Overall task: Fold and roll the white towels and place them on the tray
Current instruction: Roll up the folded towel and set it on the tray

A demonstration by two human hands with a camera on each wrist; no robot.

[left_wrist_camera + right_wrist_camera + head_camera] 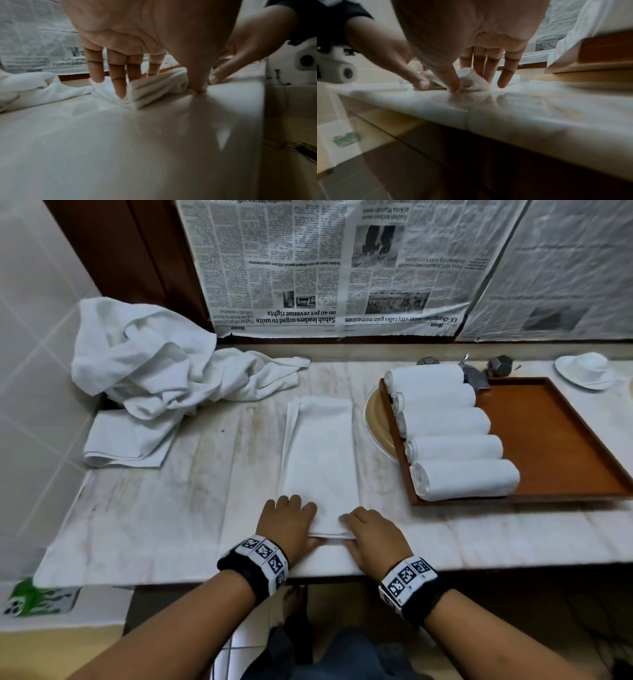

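A long folded white towel [320,460] lies lengthwise in the middle of the marble counter [171,525]. Both hands are at its near end. My left hand [287,518] holds the left corner, its fingers [118,81] on top of the turned-up end [154,88] and the thumb behind it on the counter. My right hand [370,529] holds the right corner, pinching the lifted edge [471,81] between thumb [452,83] and fingers. The wooden tray [555,440] at right carries several rolled white towels [462,477] along its left side.
A heap of loose white towels [154,364] fills the back left, over one folded towel [126,440]. A tan plate [375,426] sticks out from under the tray's left edge. A white dish [585,369] and metal tap handles [500,364] stand behind the tray. Newspaper covers the wall.
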